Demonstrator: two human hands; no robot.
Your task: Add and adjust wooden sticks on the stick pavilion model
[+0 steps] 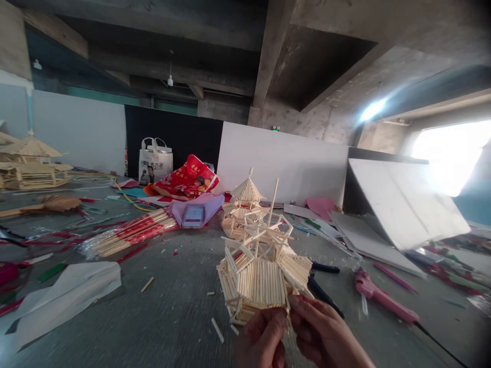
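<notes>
A pavilion model built of thin wooden sticks [263, 281] stands in front of me, its upper part an unroofed frame with one long stick rising from it. My left hand [264, 337] is closed in a pinch at the model's near lower edge. Close beside it, my right hand [324, 327] pinches with thumb and forefinger by the near right corner. Whatever the fingertips hold is too small or hidden to make out. Dark-handled pliers [324, 295] lie just right of the model, partly behind my right hand. Behind stands a smaller roofed stick pavilion [247, 197].
A pink glue gun [387, 299] with a black cord lies on the right. Left are a bundle of wooden sticks [130, 232], white paper [72, 294] and stick offcuts [217, 330]. Bags [187, 179], boards [376, 245] and another pavilion [32, 161] stand farther back.
</notes>
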